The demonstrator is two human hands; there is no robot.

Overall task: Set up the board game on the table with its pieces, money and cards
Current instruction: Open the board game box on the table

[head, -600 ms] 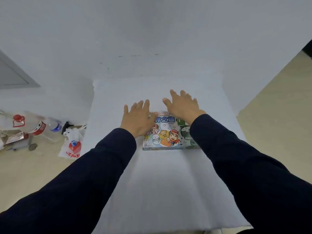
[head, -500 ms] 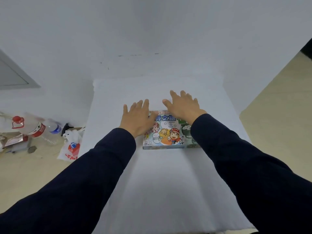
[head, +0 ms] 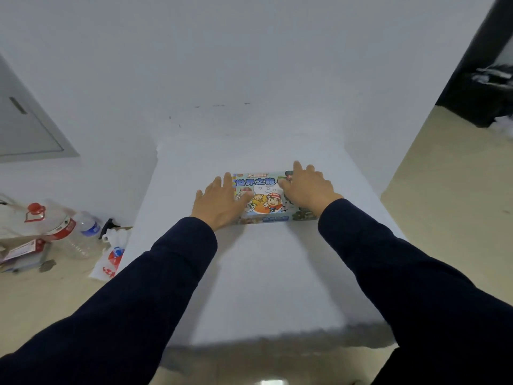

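Note:
A colourful board game box (head: 262, 194) with cartoon figures and blue lettering lies flat on the white table (head: 261, 273), a bit beyond its middle. My left hand (head: 219, 202) rests on the box's left part with fingers spread and straight. My right hand (head: 306, 187) lies over the box's right part, fingers stretched toward its far right corner. Both dark sleeves reach in from the bottom. The lid is on the box, so its contents are hidden.
A white wall rises just behind the table. On the floor at the left lie a large plastic bottle with a red cap (head: 41, 220), a smaller water bottle (head: 87, 232) and a white plastic bag (head: 111, 259). Beige floor (head: 444, 204) lies to the right.
Both hands now lie further onto the box lid and spread toward its left and right sides. The view has shifted, so the table's near edge shows.

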